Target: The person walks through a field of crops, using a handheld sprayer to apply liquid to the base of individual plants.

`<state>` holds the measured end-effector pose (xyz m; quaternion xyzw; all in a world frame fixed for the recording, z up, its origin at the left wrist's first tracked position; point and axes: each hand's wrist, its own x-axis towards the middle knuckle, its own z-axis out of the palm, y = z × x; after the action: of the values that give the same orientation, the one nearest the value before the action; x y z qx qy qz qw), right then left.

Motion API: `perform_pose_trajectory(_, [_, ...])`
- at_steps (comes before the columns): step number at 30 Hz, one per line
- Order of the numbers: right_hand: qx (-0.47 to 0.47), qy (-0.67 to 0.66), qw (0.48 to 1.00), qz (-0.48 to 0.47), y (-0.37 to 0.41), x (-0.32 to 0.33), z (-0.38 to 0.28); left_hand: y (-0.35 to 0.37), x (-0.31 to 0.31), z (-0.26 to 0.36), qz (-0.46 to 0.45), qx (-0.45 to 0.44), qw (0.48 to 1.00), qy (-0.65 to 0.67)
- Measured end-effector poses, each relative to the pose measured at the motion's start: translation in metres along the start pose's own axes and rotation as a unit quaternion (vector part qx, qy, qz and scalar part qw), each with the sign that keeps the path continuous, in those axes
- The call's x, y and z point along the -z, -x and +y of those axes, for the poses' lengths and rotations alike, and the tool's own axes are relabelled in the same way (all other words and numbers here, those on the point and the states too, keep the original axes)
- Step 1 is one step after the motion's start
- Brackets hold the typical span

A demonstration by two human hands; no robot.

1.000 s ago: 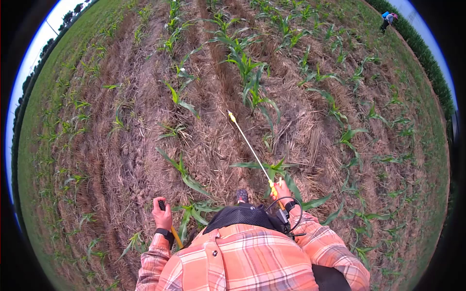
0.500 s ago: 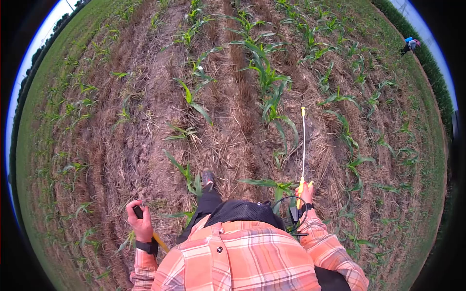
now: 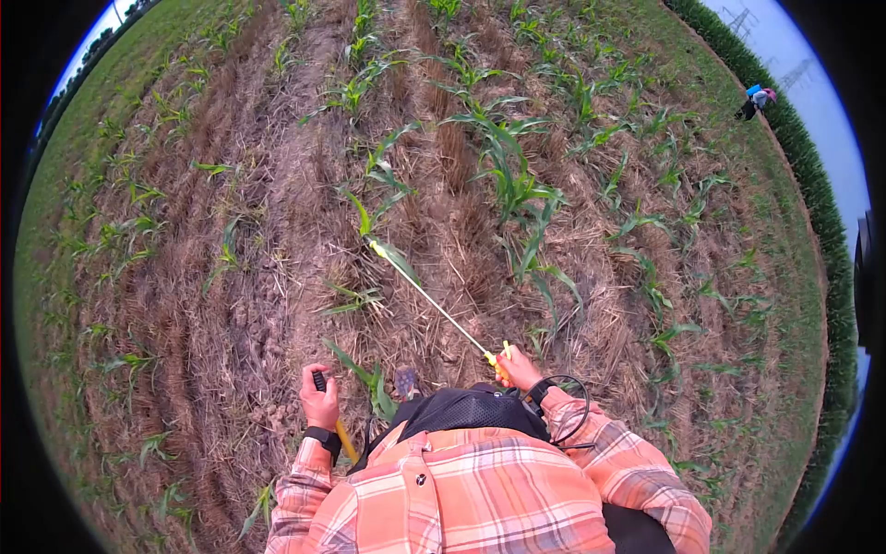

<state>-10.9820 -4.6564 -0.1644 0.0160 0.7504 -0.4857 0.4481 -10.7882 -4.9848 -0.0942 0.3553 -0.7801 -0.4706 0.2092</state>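
My right hand (image 3: pixel 519 369) is closed round the yellow handle of a spray wand (image 3: pixel 434 303). The wand's thin pale tube slants up and left, and its yellow nozzle lies over a leafy plant (image 3: pixel 363 214). A black hose (image 3: pixel 583 406) loops beside my right wrist. At the lower left, my left hand (image 3: pixel 320 397) is wrapped round the black grip of a lever (image 3: pixel 346 441), whose yellow bar runs down towards my side.
Rows of young green plants (image 3: pixel 517 189) stand in soil strewn with straw. A person (image 3: pixel 757 102) with a blue load is at the far upper right, near a tall green hedge (image 3: pixel 812 138). A shoe (image 3: pixel 406 381) shows below me.
The wand has swung left, from pointing straight ahead to a leftward slant. My right hand has moved left, and my left hand has moved right with the lever.
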Motion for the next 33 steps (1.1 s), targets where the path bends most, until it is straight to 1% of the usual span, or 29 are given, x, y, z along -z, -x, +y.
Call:
perform_pose_trajectory(1, [0.001,0.009,1.0,-0.016,0.004,-0.011,-0.021,-0.005,0.013,0.005,0.004,-0.028,1.0,-0.006])
perform_pose_trajectory(2, [0.003,0.002,0.999,-0.042,-0.001,-0.019,-0.025,-0.003,0.029,0.015,0.014,0.018,0.999,0.033])
perform_pose_trajectory(3, [0.006,-0.006,0.998,-0.068,-0.006,-0.025,-0.03,-0.001,0.047,0.017,0.027,0.0,0.995,0.095])
perform_pose_trajectory(4, [0.002,0.007,0.995,-0.101,-0.011,-0.027,-0.035,0.005,0.065,0.052,0.037,0.035,0.989,0.141])
perform_pose_trajectory(5, [-0.011,0.05,0.994,-0.098,-0.008,-0.031,-0.052,0.009,0.082,0.066,0.067,0.012,0.987,0.146])
perform_pose_trajectory(6, [0.008,0.044,0.994,-0.104,-0.017,-0.033,-0.046,0.011,0.095,0.079,0.086,-0.006,0.986,0.144])
perform_pose_trajectory(7, [0.026,0.039,0.993,-0.109,-0.024,-0.033,-0.045,0.01,0.101,0.082,0.105,-0.024,0.985,0.132])
perform_pose_trajectory(9, [0.031,0.03,0.993,-0.105,-0.035,-0.026,-0.047,-0.003,0.092,0.088,0.104,-0.016,0.989,0.106])
perform_pose_trajectory(11, [0.04,0.021,0.994,-0.103,-0.048,-0.015,-0.054,-0.031,0.066,0.057,0.084,0.035,0.993,0.076])
perform_pose_trajectory(12, [0.012,0.036,0.996,-0.084,-0.058,-0.005,-0.055,-0.048,0.046,0.046,0.082,-0.049,0.995,-0.006])
perform_pose_trajectory(13, [-0.018,0.05,0.996,-0.065,-0.068,0.005,-0.051,-0.062,0.025,0.029,0.068,-0.014,0.997,0.019])
perform_pose_trajectory(14, [0.026,0.028,0.998,-0.048,-0.088,0.017,-0.033,-0.075,0.005,0.043,0.049,-0.01,0.999,0.013])
perform_pose_trajectory(15, [0.007,0.017,0.999,-0.026,-0.093,0.03,-0.037,-0.091,-0.014,0.043,0.051,-0.06,0.997,-0.027])
perform_pose_trajectory(17, [-0.022,-0.059,0.998,0.019,-0.103,0.056,-0.043,-0.111,-0.04,0.05,0.025,-0.018,0.999,-0.011])
perform_pose_trajectory(19, [0.006,-0.066,0.995,0.071,-0.11,0.085,-0.047,-0.133,-0.059,0.059,0.016,-0.019,0.999,-0.032])
perform_pose_trajectory(20, [0.005,-0.092,0.991,0.102,-0.111,0.1,-0.047,-0.142,-0.069,0.063,0.011,-0.012,0.999,-0.051])
perform_pose_trajectory(21, [0.005,-0.116,0.985,0.131,-0.11,0.113,-0.055,-0.152,-0.08,0.066,0.008,-0.015,0.999,-0.052])
perform_pose_trajectory(22, [0.002,-0.155,0.973,0.172,-0.106,0.124,-0.067,-0.164,-0.092,0.068,0.005,-0.036,0.997,-0.064])
perform_pose_trajectory(23, [0.005,-0.158,0.967,0.201,-0.115,0.139,-0.064,-0.173,-0.104,0.07,0.004,-0.056,0.996,-0.076])
perform_pose_trajectory(24, [0.01,-0.198,0.957,0.211,-0.121,0.154,-0.062,-0.182,-0.115,0.072,0.002,-0.075,0.994,-0.085])
perform_pose_trajectory(25, [0.013,-0.238,0.946,0.222,-0.127,0.17,-0.056,-0.189,-0.122,0.082,0.002,-0.075,0.993,-0.087])
perform_pose_trajectory(26, [0.042,-0.256,0.937,0.233,-0.136,0.185,-0.05,-0.196,-0.126,0.091,0.0,-0.08,0.994,-0.075])
perform_pose_trajectory(27, [0.047,-0.276,0.928,0.244,-0.138,0.198,-0.052,-0.201,-0.13,0.103,-0.003,-0.084,0.994,-0.063])
perform_pose_trajectory(28, [0.042,-0.289,0.919,0.263,-0.141,0.211,-0.054,-0.202,-0.13,0.122,-0.012,-0.047,0.998,-0.031])
perform_pose_trajectory(29, [0.037,-0.301,0.911,0.279,-0.146,0.222,-0.056,-0.206,-0.124,0.136,-0.011,-0.076,0.996,-0.039])
perform_pose_trajectory(30, [0.053,-0.328,0.897,0.292,-0.15,0.231,-0.057,-0.205,-0.116,0.148,0.0,-0.056,0.998,-0.014])
perform_pose_trajectory(31, [0.035,-0.345,0.887,0.304,-0.153,0.239,-0.061,-0.203,-0.106,0.159,0.012,-0.036,0.999,0.012])
perform_pose_trajectory(33, [0.046,-0.318,0.884,0.338,-0.165,0.253,-0.06,-0.199,-0.083,0.173,0.056,-0.074,0.995,0.041])
